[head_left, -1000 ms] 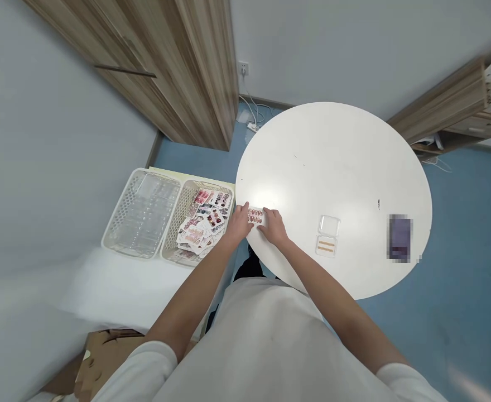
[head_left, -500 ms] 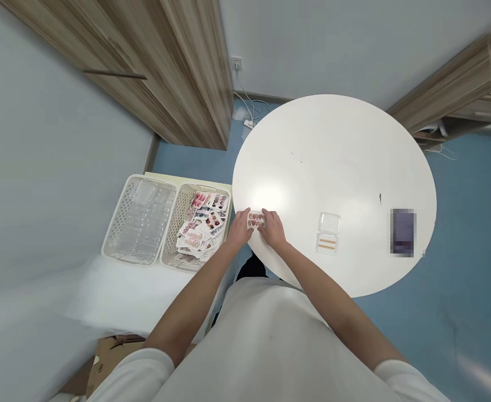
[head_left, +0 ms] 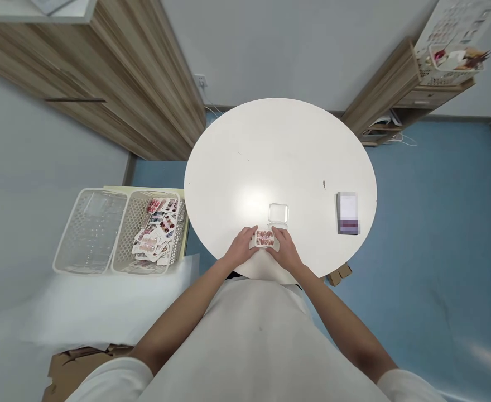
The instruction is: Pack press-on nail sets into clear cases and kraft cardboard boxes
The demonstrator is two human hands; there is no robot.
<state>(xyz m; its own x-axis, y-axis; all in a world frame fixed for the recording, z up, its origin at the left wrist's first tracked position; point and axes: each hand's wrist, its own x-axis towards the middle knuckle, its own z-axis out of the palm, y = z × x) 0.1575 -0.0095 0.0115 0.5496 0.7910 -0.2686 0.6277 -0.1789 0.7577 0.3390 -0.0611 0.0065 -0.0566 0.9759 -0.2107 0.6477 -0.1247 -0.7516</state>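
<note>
A small white card of press-on nails (head_left: 265, 238), two rows in pink and red tones, is held level between both hands near the table's front edge. My left hand (head_left: 244, 245) pinches its left side, thumb below and fingers above. On the right side my right hand (head_left: 284, 248) grips it the same way. Just behind the card, a clear plastic case (head_left: 279, 213) lies with its lid folded open on the white round table (head_left: 229, 151). The card and my right hand cover the lower half of the case.
Left of the table stand a white basket (head_left: 120, 237) of several nail cards and another basket (head_left: 67, 245) of clear plastic cases. A stack of cards, partly pixelated (head_left: 347, 213), lies at the table's right. A wooden cabinet (head_left: 157, 84) rises behind left; cardboard boxes (head_left: 338, 274) sit on the floor.
Both hands have carried the nail card rightward over the table to the open case, whose lower half with two thin sticks is now covered. My view has turned to the right.
</note>
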